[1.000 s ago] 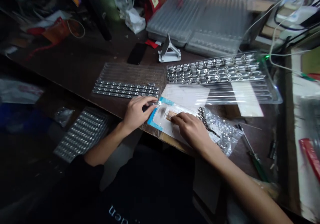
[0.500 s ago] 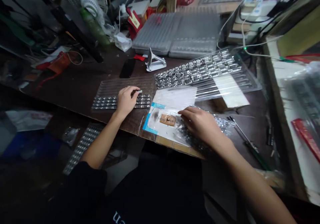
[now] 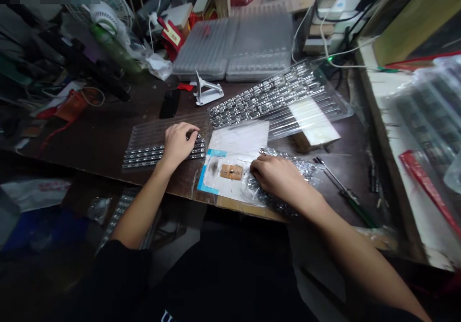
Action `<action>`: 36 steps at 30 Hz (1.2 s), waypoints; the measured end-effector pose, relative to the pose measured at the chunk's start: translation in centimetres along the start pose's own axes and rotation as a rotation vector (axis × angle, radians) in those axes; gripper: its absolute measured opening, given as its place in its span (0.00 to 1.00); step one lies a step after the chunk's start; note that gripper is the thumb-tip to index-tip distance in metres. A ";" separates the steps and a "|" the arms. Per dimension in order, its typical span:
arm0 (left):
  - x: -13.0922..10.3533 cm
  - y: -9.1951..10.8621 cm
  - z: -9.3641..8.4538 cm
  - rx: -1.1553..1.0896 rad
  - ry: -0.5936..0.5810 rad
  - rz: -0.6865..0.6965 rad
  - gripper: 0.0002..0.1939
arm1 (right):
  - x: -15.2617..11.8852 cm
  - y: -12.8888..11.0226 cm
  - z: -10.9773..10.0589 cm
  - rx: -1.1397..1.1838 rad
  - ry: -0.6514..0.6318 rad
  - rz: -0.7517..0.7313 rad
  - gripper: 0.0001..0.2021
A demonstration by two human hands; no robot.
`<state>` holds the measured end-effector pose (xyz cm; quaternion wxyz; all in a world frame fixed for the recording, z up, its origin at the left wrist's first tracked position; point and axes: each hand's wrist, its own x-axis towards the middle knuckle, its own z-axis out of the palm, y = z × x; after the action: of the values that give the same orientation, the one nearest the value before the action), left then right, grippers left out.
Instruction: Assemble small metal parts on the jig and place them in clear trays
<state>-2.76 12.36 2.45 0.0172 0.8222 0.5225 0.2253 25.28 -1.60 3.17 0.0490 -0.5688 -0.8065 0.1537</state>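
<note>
My left hand (image 3: 178,143) is over a clear ribbed tray (image 3: 147,132) whose near grooves hold rows of small shiny metal parts (image 3: 144,158). Its thumb and index finger pinch a small metal part at the top row, mostly hidden by the fingertips. On the right, my right hand (image 3: 277,172) rests on a clear plastic bag (image 3: 254,187) with a heap of small shiny metal parts (image 3: 306,166). Its fingers are curled together, and what they hold is hidden. Between the hands lies a small brown block (image 3: 231,172) on a white sheet with blue edges (image 3: 212,185).
A larger clear tray (image 3: 266,94) of metal parts leans on a white-topped block (image 3: 315,125). Behind are a white stand (image 3: 208,91), a black phone (image 3: 169,103) and stacked clear trays (image 3: 259,43). A green-handled tool (image 3: 345,192) lies at right.
The view has shifted, so most things sit further left. My left hand has brought the small metal part down to the tray's top row. My right hand's fingers have curled in closer at the bag.
</note>
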 end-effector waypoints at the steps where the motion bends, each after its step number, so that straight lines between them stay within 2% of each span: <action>1: 0.3 0.6 0.1 -0.023 -0.009 0.025 0.07 | 0.0 0.0 0.0 0.012 0.010 -0.008 0.10; 7: 3.0 5.7 2.6 -0.118 -0.065 0.158 0.07 | 0.1 0.4 -0.1 0.162 0.078 -0.042 0.11; 10: 4.0 7.2 3.8 -0.107 -0.041 0.186 0.04 | 0.3 0.5 -0.1 0.245 0.090 -0.059 0.11; 18: 3.9 7.3 4.6 -0.155 -0.053 0.205 0.01 | 0.3 0.5 0.0 0.309 0.123 -0.082 0.11; 22: 4.3 7.4 5.1 -0.153 -0.040 0.168 0.05 | 0.4 0.5 0.1 0.320 0.121 -0.098 0.12; 25: 4.3 7.5 4.6 -0.175 -0.045 0.177 0.03 | 0.4 0.6 0.3 0.352 0.121 -0.095 0.12; 28: 2.6 7.7 2.7 -0.288 -0.057 0.157 0.02 | 0.5 0.8 0.3 0.408 0.138 -0.084 0.13; 32: -1.8 8.0 -0.3 -0.423 -0.113 0.127 0.03 | 0.4 0.6 0.2 0.429 0.169 -0.072 0.15; 34: -4.2 8.0 -0.9 -0.460 -0.146 0.127 0.03 | 0.4 0.5 0.1 0.430 0.169 -0.079 0.15; 36: -6.2 7.8 -0.8 -0.503 -0.180 0.113 0.03 | 0.4 0.3 0.1 0.436 0.163 -0.095 0.15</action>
<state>1.39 3.28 3.05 0.2547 0.8366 0.3997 0.2747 25.41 -1.19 2.94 0.2426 -0.5169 -0.7734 0.2752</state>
